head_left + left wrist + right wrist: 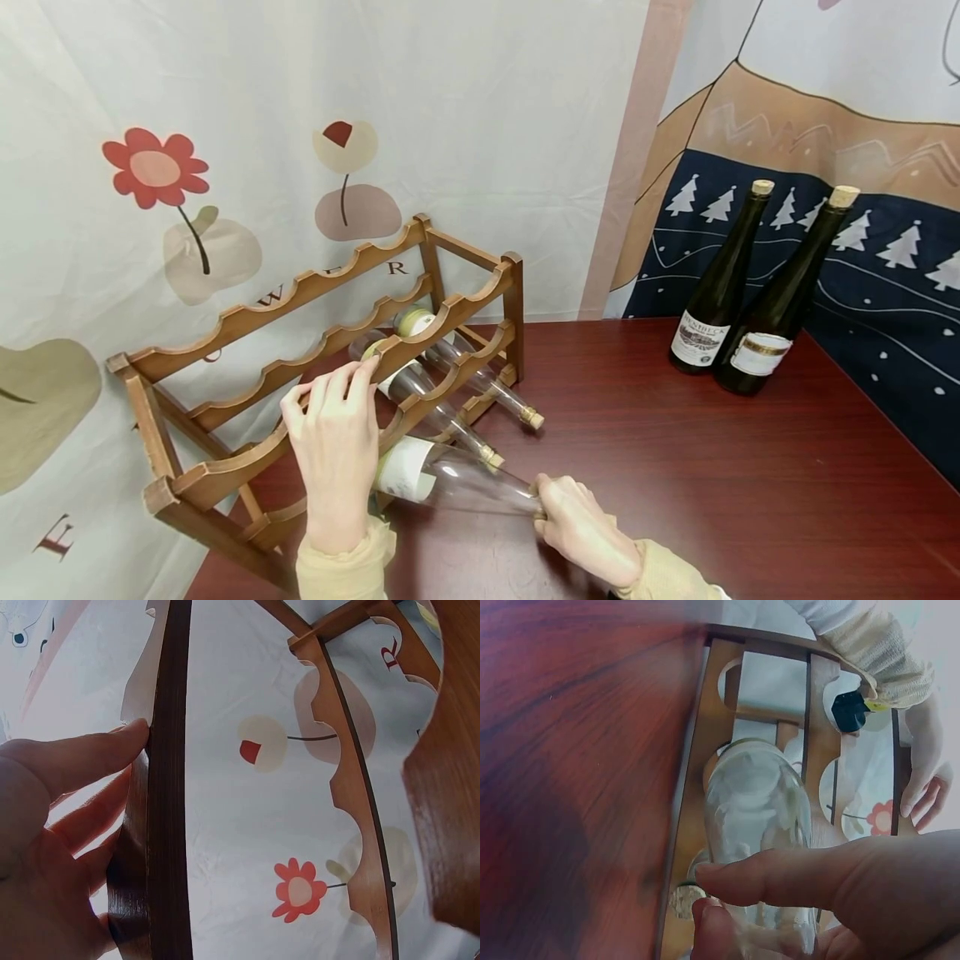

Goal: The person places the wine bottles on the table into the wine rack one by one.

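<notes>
My left hand (333, 433) grips the top front rail of a wooden wine rack (513, 321); in the left wrist view the thumb and fingers lie against the rail (169, 787). With my right hand (581, 525) I hold a clear glass wine bottle (480, 479) by its neck. This bottle lies nearly level, its white-labelled base end at the rack's lower front. Up close in the right wrist view, the bottle (757, 802) points at the rack's lower scallops. Two more clear bottles, one nearer (465, 433) and one farther right (495, 392), lie in the lower row, corks outward.
Two dark green corked wine bottles, one left (716, 292) and one right (783, 300), stand side by side at the table's back right. The reddish-brown table (712, 467) meets a printed cloth backdrop (487, 100) behind the rack.
</notes>
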`<action>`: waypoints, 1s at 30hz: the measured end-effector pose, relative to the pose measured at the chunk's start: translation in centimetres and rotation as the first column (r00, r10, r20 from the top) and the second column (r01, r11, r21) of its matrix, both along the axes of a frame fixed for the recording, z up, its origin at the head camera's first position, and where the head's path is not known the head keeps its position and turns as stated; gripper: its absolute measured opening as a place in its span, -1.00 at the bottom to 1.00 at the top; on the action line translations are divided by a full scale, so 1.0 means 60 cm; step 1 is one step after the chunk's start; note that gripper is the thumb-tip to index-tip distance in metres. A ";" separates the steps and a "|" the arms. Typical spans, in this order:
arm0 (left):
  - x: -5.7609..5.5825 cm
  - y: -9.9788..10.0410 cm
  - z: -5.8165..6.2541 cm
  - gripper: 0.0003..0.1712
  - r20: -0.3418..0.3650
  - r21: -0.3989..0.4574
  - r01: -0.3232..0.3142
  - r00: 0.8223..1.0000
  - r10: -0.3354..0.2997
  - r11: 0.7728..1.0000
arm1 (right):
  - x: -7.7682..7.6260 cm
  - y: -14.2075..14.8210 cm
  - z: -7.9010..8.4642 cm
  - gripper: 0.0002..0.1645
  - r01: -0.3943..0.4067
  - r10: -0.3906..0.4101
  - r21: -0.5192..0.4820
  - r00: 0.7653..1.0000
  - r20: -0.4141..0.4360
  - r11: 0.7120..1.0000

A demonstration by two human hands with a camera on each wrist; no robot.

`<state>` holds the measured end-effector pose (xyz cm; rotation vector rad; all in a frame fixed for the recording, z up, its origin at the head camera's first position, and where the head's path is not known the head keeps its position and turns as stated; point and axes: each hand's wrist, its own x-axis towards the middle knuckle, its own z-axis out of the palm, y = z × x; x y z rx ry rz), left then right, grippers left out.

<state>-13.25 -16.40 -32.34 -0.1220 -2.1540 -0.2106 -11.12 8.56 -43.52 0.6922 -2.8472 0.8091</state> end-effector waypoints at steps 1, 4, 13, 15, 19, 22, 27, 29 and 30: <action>0.000 0.000 0.000 -0.72 0.000 -0.001 -0.002 1.000 0.002 1.000 | 0.000 0.000 -0.001 -0.76 -0.013 0.013 -0.010 1.000 0.003 1.000; 0.000 0.000 0.000 -0.72 0.002 -0.001 -0.005 1.000 0.005 1.000 | 0.000 -0.001 -0.004 -0.75 -0.065 0.064 -0.043 0.998 -0.013 0.997; -0.001 -0.001 0.000 -0.72 0.007 0.001 -0.007 1.000 0.007 1.000 | 0.002 -0.008 -0.010 -0.78 -0.151 0.153 -0.094 0.988 0.019 0.984; -0.001 -0.001 0.000 -0.71 0.005 0.000 -0.005 1.000 0.005 1.000 | 0.003 -0.012 -0.010 -0.78 -0.153 0.160 -0.110 0.985 0.058 0.982; -0.001 -0.001 -0.001 -0.71 0.004 -0.002 -0.005 1.000 0.005 1.000 | 0.005 -0.022 -0.012 -0.78 -0.162 0.173 -0.120 0.981 0.090 0.980; -0.001 -0.001 -0.001 -0.71 0.000 -0.002 -0.002 1.000 0.002 1.000 | 0.007 -0.029 -0.013 -0.78 -0.164 0.177 -0.119 0.978 0.107 0.979; -0.002 -0.001 -0.002 -0.71 -0.008 -0.005 0.001 1.000 -0.001 1.000 | 0.008 -0.041 -0.013 -0.79 -0.164 0.182 -0.125 0.973 0.142 0.978; -0.002 -0.002 -0.002 -0.71 -0.013 -0.005 0.004 1.000 -0.004 1.000 | 0.008 -0.046 -0.014 -0.80 -0.168 0.186 -0.129 0.972 0.146 0.977; -0.003 -0.002 -0.002 -0.71 -0.014 -0.005 0.005 1.000 -0.005 1.000 | 0.008 -0.049 -0.015 -0.80 -0.171 0.189 -0.129 0.971 0.143 0.977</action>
